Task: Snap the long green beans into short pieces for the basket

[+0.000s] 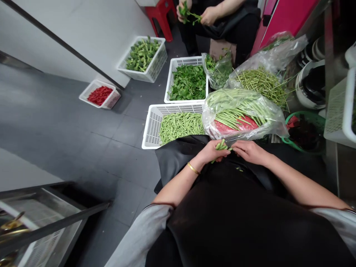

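My left hand [210,152] is closed around a small bunch of green bean pieces [221,145] above my lap. Right beside it, my right hand [248,150] is pinched at the end of a green bean, its fingertips almost meeting the left ones. Just beyond both hands lies a clear plastic bag [274,116] of long green beans [236,113], with something red under them. To the left of that bag, a white basket [152,128] holds many short cut green beans [182,126]. A black apron [236,211] covers my lap, with small green bits on it.
Further off stand white baskets of leafy greens [187,82], green stalks [143,55] and red peppers [100,95]. Thin stems [263,83] and a green basket [286,141] are at right. Opposite sits a person whose hands [210,15] hold greens. A metal rack [55,211] stands lower left.
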Available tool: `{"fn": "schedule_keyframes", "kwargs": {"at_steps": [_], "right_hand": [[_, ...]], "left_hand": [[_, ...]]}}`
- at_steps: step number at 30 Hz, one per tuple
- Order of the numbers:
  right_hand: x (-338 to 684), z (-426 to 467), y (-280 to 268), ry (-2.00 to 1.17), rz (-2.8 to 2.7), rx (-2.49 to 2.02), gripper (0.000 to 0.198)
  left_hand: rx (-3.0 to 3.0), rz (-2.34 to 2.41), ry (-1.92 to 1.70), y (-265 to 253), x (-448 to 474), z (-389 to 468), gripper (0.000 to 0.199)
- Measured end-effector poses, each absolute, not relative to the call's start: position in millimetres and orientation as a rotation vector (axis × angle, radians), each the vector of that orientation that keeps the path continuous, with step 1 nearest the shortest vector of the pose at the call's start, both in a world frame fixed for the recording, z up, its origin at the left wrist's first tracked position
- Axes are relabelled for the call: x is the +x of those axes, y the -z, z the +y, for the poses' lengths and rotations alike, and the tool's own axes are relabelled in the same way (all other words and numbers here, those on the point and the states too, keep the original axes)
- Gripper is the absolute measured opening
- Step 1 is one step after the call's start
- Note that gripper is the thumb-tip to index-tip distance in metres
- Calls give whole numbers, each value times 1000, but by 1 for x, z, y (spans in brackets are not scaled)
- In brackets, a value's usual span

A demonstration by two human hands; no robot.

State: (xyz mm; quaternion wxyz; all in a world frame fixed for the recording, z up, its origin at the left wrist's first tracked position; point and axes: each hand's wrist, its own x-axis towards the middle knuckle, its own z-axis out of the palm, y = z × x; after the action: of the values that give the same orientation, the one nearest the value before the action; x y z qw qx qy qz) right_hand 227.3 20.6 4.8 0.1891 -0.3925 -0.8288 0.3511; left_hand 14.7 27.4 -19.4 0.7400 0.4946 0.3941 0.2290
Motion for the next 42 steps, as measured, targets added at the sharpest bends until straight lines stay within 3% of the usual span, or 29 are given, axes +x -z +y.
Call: {"fn": "schedule_keyframes", "kwargs": {"at_steps": [4, 7, 10, 16, 19, 23, 28, 35, 39, 42], "right_hand": [[230, 17, -5, -1098, -2403, -1053, 24], [219, 12, 5, -1455, -1941, -1113, 31], [203, 11, 11, -1447, -1544, -1214, 33], [229, 64, 14, -1437, -2302, -1432, 29], [249, 107, 38, -833, -2347, -2083, 37], [250, 140, 72, -734, -2542, -2414, 39], [258, 120, 41, -526, -2541, -2261, 41], [239, 3, -9, -288, -2680, -1489, 33], [215, -35, 5, -421, -2613, -1334, 33], [206, -43, 12, -780, -2627, -1266, 30]], "left_hand": [[1386, 867, -503, 16, 17, 27, 34], [1459, 859, -660, 11, 24, 25, 30], [1249, 893, -824, 16, 33, 26, 32], [523, 915, -930, 39, 32, 44, 40], [435, 813, -925, 39, 27, 50, 38], [401, 830, -812, 36, 21, 49, 38], [343, 905, -774, 39, 20, 45, 31], [341, 963, -696, 44, 54, 32, 30], [477, 894, -813, 34, 60, 18, 36], [696, 893, -954, 18, 55, 12, 41]]}}
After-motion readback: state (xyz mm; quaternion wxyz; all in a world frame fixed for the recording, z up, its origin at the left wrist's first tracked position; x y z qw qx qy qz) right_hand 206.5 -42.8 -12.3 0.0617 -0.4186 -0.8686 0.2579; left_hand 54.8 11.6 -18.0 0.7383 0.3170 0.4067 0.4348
